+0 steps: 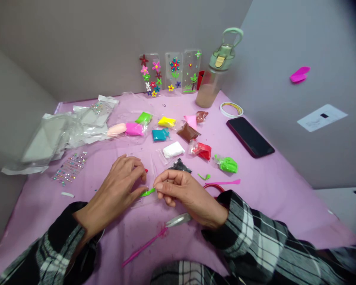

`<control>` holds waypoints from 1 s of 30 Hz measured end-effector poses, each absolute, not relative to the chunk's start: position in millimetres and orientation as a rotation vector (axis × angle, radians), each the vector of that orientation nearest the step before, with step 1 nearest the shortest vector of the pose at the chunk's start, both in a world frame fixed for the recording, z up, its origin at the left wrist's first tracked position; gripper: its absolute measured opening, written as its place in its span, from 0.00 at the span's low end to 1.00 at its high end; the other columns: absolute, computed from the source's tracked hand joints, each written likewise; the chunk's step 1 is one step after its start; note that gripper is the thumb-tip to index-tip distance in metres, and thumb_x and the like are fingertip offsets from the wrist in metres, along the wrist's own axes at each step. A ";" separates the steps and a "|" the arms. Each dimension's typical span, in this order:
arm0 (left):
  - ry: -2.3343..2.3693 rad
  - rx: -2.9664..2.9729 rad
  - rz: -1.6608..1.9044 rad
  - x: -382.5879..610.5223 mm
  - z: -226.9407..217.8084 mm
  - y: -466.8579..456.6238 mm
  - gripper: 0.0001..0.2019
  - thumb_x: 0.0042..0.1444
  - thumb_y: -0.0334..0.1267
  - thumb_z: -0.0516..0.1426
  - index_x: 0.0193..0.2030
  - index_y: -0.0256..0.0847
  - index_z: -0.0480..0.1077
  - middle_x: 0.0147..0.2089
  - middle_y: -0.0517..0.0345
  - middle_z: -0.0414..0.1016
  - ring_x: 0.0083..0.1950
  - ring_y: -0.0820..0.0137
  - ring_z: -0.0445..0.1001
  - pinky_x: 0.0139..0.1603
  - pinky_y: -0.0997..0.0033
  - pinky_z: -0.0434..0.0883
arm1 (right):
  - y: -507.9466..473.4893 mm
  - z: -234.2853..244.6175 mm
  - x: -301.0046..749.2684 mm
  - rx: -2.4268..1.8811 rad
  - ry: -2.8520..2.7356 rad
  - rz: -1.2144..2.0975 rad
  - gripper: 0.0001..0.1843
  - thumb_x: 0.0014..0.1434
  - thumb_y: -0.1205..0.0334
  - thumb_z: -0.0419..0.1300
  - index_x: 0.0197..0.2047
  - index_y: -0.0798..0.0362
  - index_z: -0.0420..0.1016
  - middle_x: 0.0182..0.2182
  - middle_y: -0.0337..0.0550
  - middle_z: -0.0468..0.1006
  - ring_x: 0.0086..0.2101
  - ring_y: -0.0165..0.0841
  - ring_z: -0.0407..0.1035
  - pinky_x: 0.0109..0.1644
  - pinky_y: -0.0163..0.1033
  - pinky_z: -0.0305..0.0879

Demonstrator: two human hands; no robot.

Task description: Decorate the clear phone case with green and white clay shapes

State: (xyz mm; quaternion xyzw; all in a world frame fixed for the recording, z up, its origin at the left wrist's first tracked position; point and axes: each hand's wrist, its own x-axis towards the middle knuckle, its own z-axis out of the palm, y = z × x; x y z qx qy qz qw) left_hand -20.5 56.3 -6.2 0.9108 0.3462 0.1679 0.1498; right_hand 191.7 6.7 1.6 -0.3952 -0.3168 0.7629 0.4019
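My left hand (pixel 118 186) and my right hand (pixel 185 194) meet at the table's near middle. Between their fingertips is a small strip of green clay (pixel 147 192), pinched by both hands. Under them lies a clear phone case (pixel 142 202), mostly hidden by the hands. A tiny red bit of clay (pixel 146 170) shows beside my left fingers. A pink modelling tool (pixel 142 247) lies just in front of my right wrist, and another pink tool (pixel 225 182) lies to the right.
Bags of coloured clay lie beyond the hands: green (pixel 144 117), yellow (pixel 166 122), teal (pixel 160 135), white (pixel 173 150), red (pixel 202 150). Three decorated phone cases (pixel 170 73) lean on the back wall beside a bottle (pixel 215 75). A phone (pixel 250 137) lies at right; plastic packaging (pixel 56 134) at left.
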 end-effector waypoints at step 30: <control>1.061 2.497 0.484 -25.9 -3.4 58.8 0.08 0.60 0.39 0.64 0.39 0.43 0.68 0.45 0.53 0.69 0.51 0.55 0.67 0.52 0.52 0.66 | 6.7 0.1 192.1 -0.988 -0.806 1.929 0.16 0.51 0.52 0.74 0.34 0.55 0.78 0.23 0.33 0.76 0.20 0.22 0.61 0.25 0.30 0.55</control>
